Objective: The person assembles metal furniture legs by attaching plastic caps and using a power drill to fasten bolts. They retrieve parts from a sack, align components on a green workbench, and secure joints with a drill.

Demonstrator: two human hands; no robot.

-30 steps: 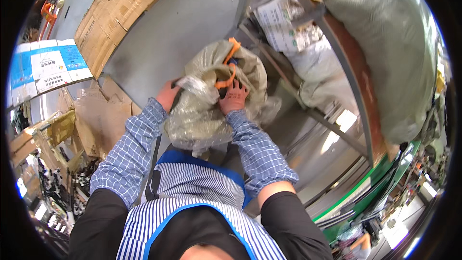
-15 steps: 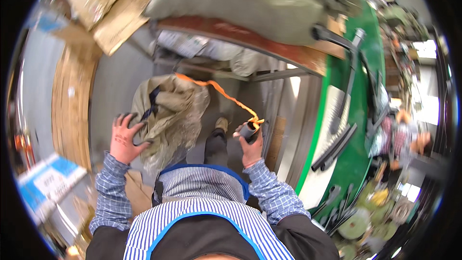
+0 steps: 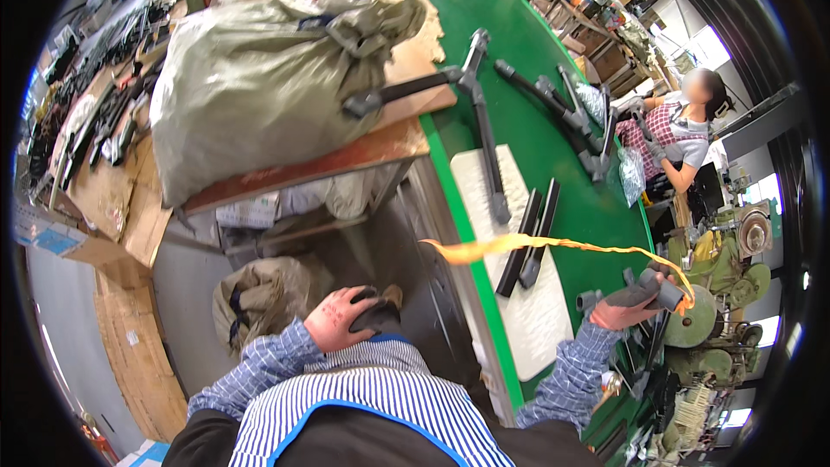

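Observation:
My right hand (image 3: pixel 627 304), dark over its fingers, is closed around a short grey tube (image 3: pixel 670 293) above the right part of the green table (image 3: pixel 588 246). From the tube's end an orange strip (image 3: pixel 562 243) trails far to the left in the air, crossing over two black bars (image 3: pixel 542 223). My left hand (image 3: pixel 341 320) is in front of my striped apron, its dark-tipped fingers loosely bent and nothing visible in them. Past it, a crumpled khaki sack (image 3: pixel 259 298) lies low on the floor.
A large stuffed grey-green sack (image 3: pixel 259 86) rests on a reddish bench. Jointed dark tube frames (image 3: pixel 475 95) and a white slab (image 3: pixel 545 329) lie on the green table. Across it, a person in a checked apron (image 3: pixel 670 131) handles dark parts. Cardboard (image 3: pixel 134 337) stands left.
My view has turned right, toward the green table. My right hand has carried the grey tube out over the table, the orange strip streaming behind. My left hand has come in to my apron.

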